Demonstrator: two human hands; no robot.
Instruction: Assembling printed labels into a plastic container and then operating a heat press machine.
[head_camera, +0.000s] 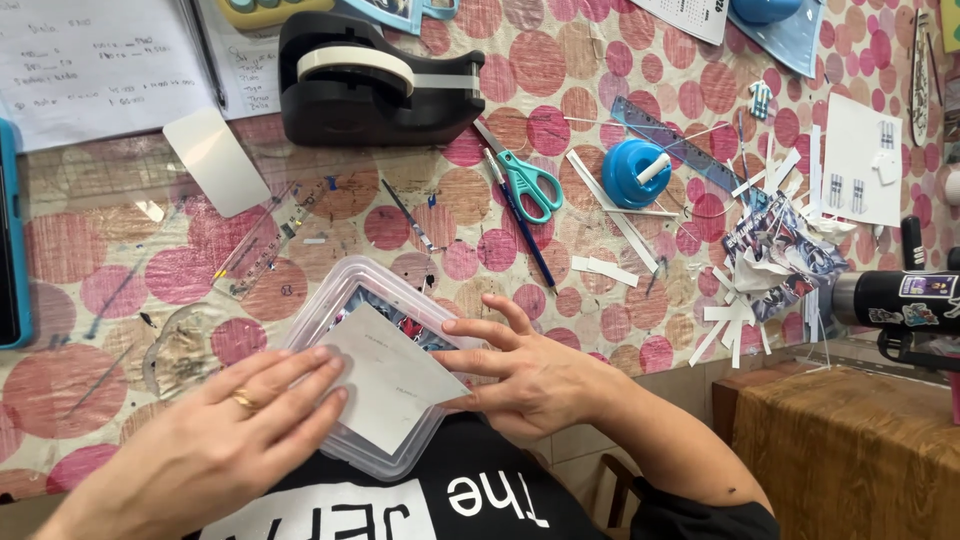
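Observation:
A clear plastic box (345, 290) sits at the table's near edge with printed paper pieces inside. A white square sheet (390, 375) lies on top of the box. My left hand (225, 435), with a gold ring, presses flat on the sheet's left corner. My right hand (525, 375) rests with spread fingers on the sheet's right side and the box rim. Both hands touch the sheet rather than grip it.
A black tape dispenser (375, 80), teal scissors (530, 180), a blue pen (520, 220), a clear ruler (265, 240), a blue glue pot (630, 170) and paper scraps (770, 260) lie on the pink-dotted tablecloth (100, 290). A black bottle (895, 300) lies at the right.

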